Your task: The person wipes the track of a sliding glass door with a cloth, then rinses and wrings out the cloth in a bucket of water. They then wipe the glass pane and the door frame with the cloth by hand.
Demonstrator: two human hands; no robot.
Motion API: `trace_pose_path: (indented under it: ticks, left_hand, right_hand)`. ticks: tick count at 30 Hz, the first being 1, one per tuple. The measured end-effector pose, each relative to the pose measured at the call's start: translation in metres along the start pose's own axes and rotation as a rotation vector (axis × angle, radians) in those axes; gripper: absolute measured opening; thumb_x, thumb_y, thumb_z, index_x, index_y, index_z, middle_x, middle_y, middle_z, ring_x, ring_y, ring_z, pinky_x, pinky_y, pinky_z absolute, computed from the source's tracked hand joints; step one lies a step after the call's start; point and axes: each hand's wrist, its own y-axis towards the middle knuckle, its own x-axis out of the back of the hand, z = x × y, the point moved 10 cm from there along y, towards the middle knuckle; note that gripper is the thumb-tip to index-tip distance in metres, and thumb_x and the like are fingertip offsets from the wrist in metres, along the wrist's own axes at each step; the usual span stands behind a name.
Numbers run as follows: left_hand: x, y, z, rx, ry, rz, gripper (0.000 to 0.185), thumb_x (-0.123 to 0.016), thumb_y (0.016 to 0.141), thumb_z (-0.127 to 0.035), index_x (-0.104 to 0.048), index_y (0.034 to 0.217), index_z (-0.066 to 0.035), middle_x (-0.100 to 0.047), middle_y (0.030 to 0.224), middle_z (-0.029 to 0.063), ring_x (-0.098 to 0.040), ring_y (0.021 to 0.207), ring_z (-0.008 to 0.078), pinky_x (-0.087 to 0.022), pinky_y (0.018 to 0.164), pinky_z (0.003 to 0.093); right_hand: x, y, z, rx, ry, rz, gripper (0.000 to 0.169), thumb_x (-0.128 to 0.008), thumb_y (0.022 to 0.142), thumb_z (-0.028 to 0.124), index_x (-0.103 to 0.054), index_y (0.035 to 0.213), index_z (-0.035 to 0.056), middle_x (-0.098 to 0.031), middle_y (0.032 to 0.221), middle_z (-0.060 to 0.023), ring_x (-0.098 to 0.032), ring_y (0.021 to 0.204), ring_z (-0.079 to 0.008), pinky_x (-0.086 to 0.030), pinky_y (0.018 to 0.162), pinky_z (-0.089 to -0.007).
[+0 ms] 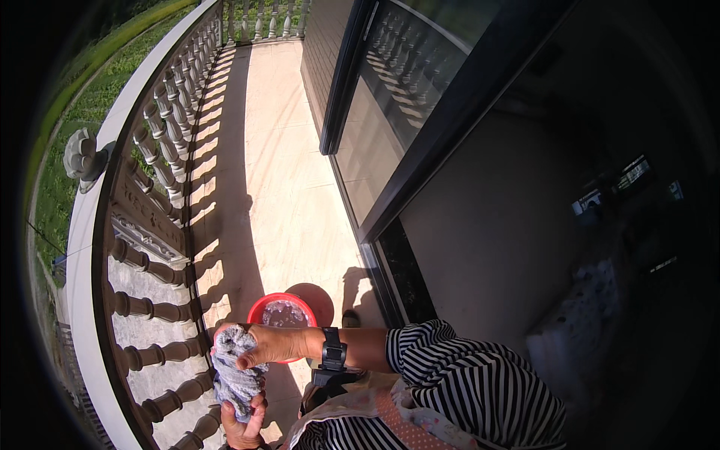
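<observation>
A wrung, twisted grey cloth (239, 365) is held up in front of me, close to the balustrade. My right hand (267, 344) grips its upper end, a black watch on that wrist. Around the lower end, my left hand (246, 424) is closed with the fingers wrapped on the fabric. Below the right hand, on the tiled floor, stands a red basin (310, 315) holding cloudy, sudsy water (281, 315). My right forearm and hand cover its near side.
A balustrade with a white top rail (80, 281) and turned balusters (157, 304) runs along the left. A stone ornament (84, 157) sits on the rail. To the right, a dark-framed glass sliding door (394, 112) borders a dim room. A shoe (351, 319) shows beside the basin.
</observation>
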Motion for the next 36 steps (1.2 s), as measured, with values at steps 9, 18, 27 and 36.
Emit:
trace_pose_path:
  ticks: [9,18,27,36]
  left_hand:
    - [-0.022,0.013,0.002,0.001,0.74,-0.031,0.056,-0.073,0.074,-0.027,-0.047,0.117,-0.002,-0.058,0.092,0.0071,-0.055,0.066,0.0145,-0.045,0.053,0.026]
    - [0.057,0.064,0.001,-0.157,1.08,-0.24,0.047,-0.067,0.076,-0.02,-0.049,0.115,0.0,-0.058,0.095,0.0044,-0.055,0.078,0.0112,-0.045,0.067,0.0257]
    - [0.052,0.082,0.013,-0.329,1.11,-0.333,0.056,-0.068,0.076,-0.009,-0.041,0.125,-0.003,-0.056,0.097,0.004,-0.054,0.078,0.0103,-0.045,0.066,0.0232]
    - [0.117,0.095,0.017,-0.439,1.14,-0.426,0.057,-0.074,0.076,-0.015,-0.042,0.121,-0.001,-0.058,0.091,0.0047,-0.052,0.067,0.0103,-0.044,0.056,0.0248]
  right_hand:
    - [-0.01,0.002,0.027,0.072,-0.685,-0.141,0.047,-0.071,0.074,0.024,-0.054,0.108,-0.0036,-0.064,0.09,-0.0154,-0.062,0.086,-0.0235,-0.048,0.08,-0.0351]
    - [0.037,0.017,-0.014,-0.056,-1.039,-0.304,0.047,-0.065,0.071,0.018,-0.059,0.11,-0.0082,-0.065,0.097,-0.0286,-0.064,0.095,-0.04,-0.05,0.084,-0.0415]
    - [0.078,0.021,-0.054,-0.184,-1.108,-0.498,0.028,-0.065,0.073,0.021,-0.067,0.09,-0.0016,-0.066,0.091,-0.0254,-0.065,0.089,-0.0397,-0.052,0.078,-0.0444]
    - [0.096,0.024,-0.083,-0.291,-1.129,-0.511,0.02,-0.064,0.074,0.02,-0.066,0.085,0.0023,-0.066,0.085,-0.0216,-0.065,0.083,-0.039,-0.052,0.075,-0.046]
